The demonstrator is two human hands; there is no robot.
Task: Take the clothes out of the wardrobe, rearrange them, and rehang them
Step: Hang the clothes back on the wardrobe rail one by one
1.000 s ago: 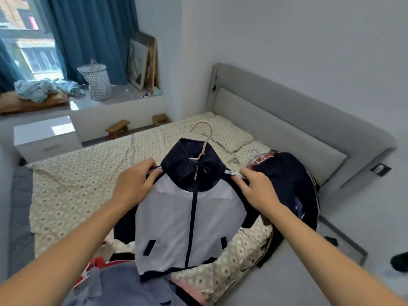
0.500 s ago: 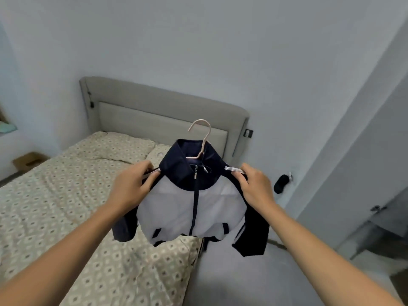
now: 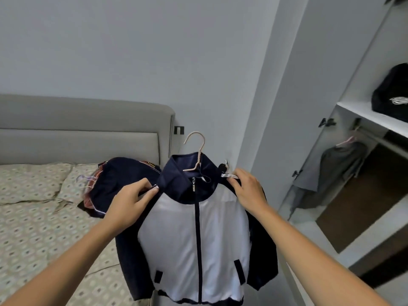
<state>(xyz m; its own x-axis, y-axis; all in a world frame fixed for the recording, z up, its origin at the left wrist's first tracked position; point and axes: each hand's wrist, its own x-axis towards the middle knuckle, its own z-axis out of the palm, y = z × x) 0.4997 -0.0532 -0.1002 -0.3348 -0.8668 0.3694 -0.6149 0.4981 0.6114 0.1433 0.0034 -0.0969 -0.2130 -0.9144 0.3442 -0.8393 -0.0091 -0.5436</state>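
View had swung from bed to open wardrobe; left hand & right hand fingers pinched jacket shoulders on its hanger, held up near wardrobe, prob ready to rehang

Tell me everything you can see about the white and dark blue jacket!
The jacket has a white front, navy sleeves and a navy stand-up collar, and looks like smooth sporty fabric. A dark zipper runs down the middle, zipped up, with two dark slanted pockets low down. It hangs upright on a pale hanger whose hook pokes out above the collar. The left hand and right hand each pinch a shoulder, holding it up in the air.
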